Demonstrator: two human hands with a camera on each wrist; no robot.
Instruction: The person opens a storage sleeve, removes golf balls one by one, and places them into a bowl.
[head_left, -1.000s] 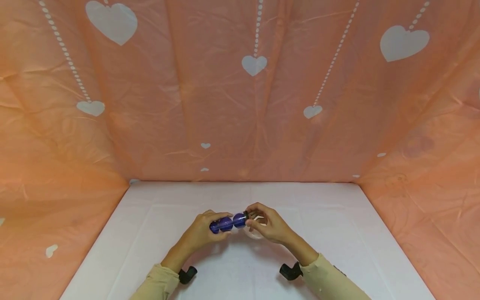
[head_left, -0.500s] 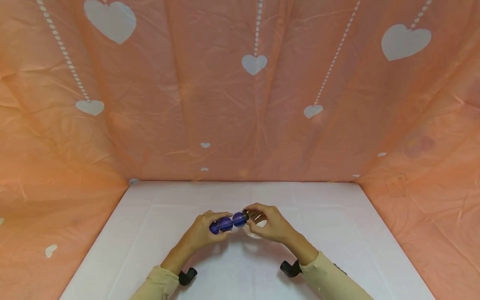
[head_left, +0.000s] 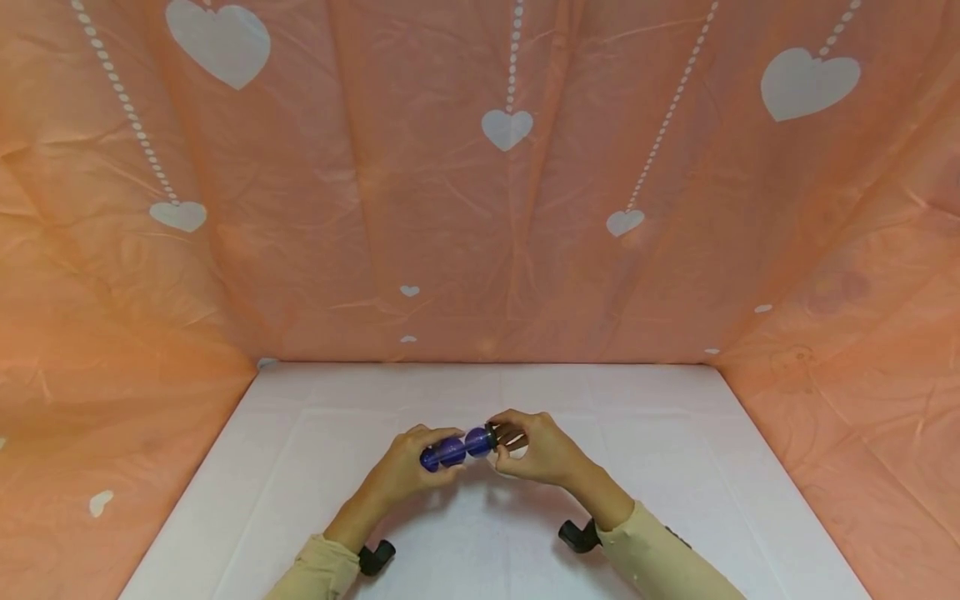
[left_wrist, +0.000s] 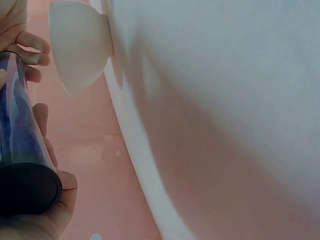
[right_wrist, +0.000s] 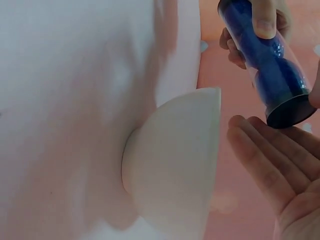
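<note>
A clear tube with blue balls inside and black caps at its ends is held above the table, tilted slightly up to the right. My left hand grips its left part, the thumb along the near side. My right hand is at the other end, its thumb and a finger pinching the black cap. Its other fingers extend below the cap in the right wrist view. A white bowl stands on the table beneath my right hand, mostly hidden by it in the head view.
The white tabletop runs back to an orange cloth printed with white hearts, which hangs behind and on both sides. Black fittings sit at both wrists, beside the beige sleeves.
The tube and left hand stay nearly in place. My right hand has shifted slightly at the cap, its thumb a little lower, and it covers more of the bowl.
</note>
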